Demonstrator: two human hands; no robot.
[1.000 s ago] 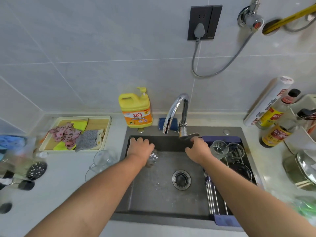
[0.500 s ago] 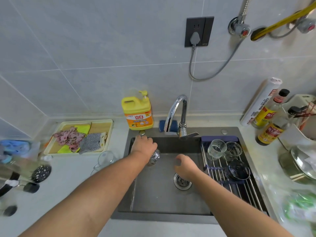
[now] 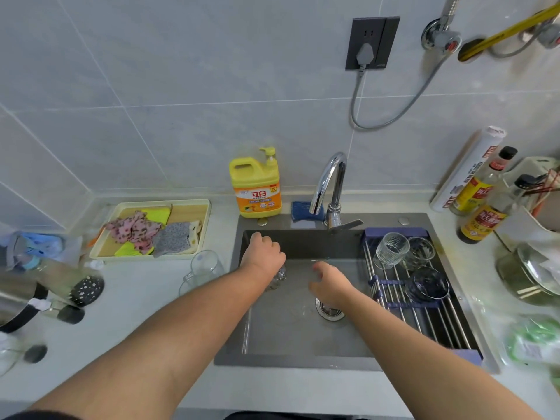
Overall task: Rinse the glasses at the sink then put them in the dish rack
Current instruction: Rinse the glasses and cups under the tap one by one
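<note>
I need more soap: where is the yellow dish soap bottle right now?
In the head view the yellow dish soap bottle stands on the counter just behind the sink's back left corner, left of the faucet.

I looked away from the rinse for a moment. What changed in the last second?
The right hand moved away from the faucet lever and came forward over the sink, toward the glass; it holds nothing. The left hand kept gripping that glass at the sink's left. The rack and its glasses stayed put.
</note>
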